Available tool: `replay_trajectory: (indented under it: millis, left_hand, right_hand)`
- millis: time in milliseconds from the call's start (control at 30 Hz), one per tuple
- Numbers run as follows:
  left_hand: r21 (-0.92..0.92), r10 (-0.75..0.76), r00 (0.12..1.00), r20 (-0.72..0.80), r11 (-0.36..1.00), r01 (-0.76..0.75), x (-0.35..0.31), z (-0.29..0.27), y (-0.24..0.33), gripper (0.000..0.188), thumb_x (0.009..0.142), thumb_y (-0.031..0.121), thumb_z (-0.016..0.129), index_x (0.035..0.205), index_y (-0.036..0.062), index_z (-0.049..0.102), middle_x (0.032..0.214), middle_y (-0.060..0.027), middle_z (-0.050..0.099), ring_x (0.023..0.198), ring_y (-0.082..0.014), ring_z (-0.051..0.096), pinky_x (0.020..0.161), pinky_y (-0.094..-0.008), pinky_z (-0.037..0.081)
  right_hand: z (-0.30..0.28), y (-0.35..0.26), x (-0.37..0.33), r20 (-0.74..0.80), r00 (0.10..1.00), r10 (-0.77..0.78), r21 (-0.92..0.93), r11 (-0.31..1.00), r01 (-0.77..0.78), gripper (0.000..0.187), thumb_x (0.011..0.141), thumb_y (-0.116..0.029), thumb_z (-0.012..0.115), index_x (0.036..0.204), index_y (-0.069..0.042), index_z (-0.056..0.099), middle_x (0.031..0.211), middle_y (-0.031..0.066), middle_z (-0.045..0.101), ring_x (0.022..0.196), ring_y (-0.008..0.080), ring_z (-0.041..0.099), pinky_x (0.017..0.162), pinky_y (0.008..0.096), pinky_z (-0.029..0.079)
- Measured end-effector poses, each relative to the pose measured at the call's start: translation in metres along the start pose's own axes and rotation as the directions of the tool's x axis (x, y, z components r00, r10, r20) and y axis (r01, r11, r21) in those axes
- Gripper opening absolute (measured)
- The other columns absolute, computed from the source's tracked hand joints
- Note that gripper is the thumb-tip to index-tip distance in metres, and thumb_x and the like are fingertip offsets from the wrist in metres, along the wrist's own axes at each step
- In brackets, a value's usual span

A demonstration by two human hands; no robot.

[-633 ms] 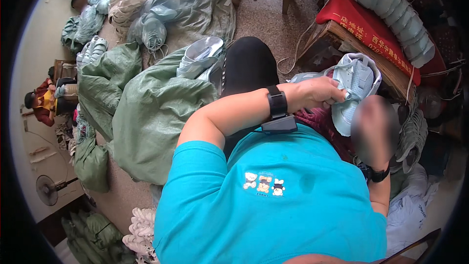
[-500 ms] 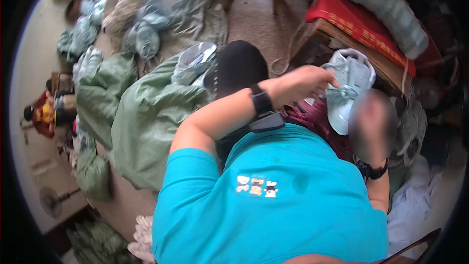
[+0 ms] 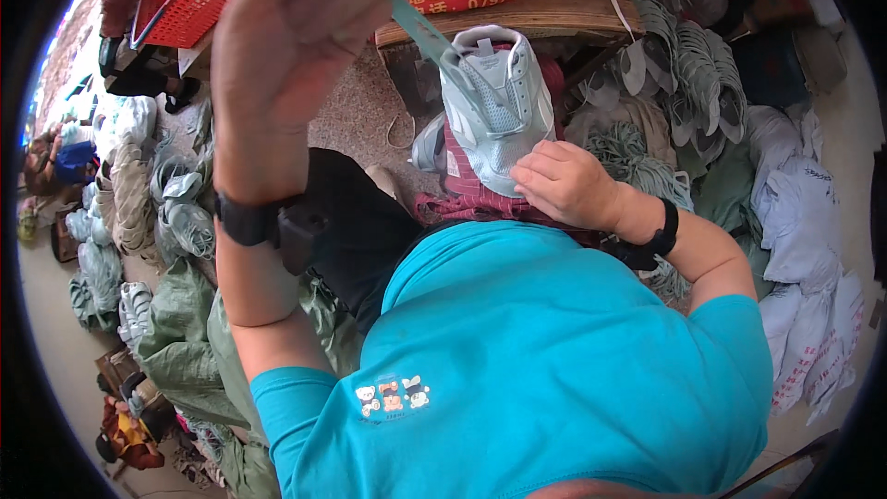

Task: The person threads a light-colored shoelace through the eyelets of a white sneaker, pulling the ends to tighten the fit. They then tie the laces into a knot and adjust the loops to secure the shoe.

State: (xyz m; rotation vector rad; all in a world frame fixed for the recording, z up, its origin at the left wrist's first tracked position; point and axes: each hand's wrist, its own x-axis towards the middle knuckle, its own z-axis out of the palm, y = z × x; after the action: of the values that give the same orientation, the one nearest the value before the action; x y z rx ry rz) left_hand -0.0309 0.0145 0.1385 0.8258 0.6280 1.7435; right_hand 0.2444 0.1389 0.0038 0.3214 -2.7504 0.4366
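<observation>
Head view: left hand (image 3: 291, 65) now raised off shoe (image 3: 494, 102) toward 11 o'clock, lace (image 3: 421, 30) stretched taut, apparently tightening; finger grip unclear. Shoe at 1 o'clock, right hand (image 3: 568, 180) fingers clamped on toe (image 3: 499, 174).

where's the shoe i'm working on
In the head view, the shoe is upper middle, slightly right, over maroon cloth, its lower end against the right hand.
</observation>
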Motion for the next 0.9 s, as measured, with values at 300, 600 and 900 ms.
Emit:
replay_trajectory:
  millis: [300, 600, 900]
  left_hand:
    - [-0.094, 0.004, 0.997, 0.082, 0.996, 0.004, 0.002, 0.014, -0.014, 0.037, 0.107, 0.024, 0.033, 0.082, 0.0058, 0.054, 0.061, 0.0066, 0.035, 0.055, -0.0044, 0.031, 0.057, -0.0224, 0.029]
    - [-0.360, 0.030, 0.992, -0.120, 0.930, -0.072, -0.031, -0.030, -0.015, 0.026, 0.106, 0.020, 0.036, 0.101, 0.0001, 0.052, 0.074, 0.0020, 0.040, 0.053, -0.0053, 0.034, 0.059, -0.0228, 0.031]
    - [-0.447, 0.056, 0.695, -0.717, 0.728, -0.520, -0.168, -0.212, 0.010, 0.015, 0.100, 0.005, 0.037, 0.099, 0.0007, 0.051, 0.068, -0.0014, 0.040, 0.060, -0.0111, 0.040, 0.065, -0.0290, 0.033]
  right_hand:
    - [-0.016, 0.021, 0.025, 0.000, 0.981, 0.196, 0.252, 0.949, -0.190, 0.024, 0.082, -0.006, 0.066, 0.105, -0.002, 0.063, 0.095, 0.0130, 0.065, 0.086, 0.0291, 0.063, 0.074, 0.0373, 0.051]
    - [-0.029, 0.033, 0.089, 0.283, 0.875, 0.392, 0.914, 0.166, -0.370, 0.027, 0.099, -0.016, 0.053, 0.120, 0.000, 0.057, 0.085, 0.0030, 0.065, 0.082, 0.0120, 0.063, 0.076, 0.0283, 0.052]
    - [-0.107, 0.174, 0.005, 0.205, 0.596, 0.777, 0.865, -0.428, 0.261, 0.019, 0.095, -0.001, 0.049, 0.113, 0.003, 0.052, 0.065, -0.0022, 0.042, 0.052, 0.0083, 0.039, 0.054, 0.0245, 0.037]
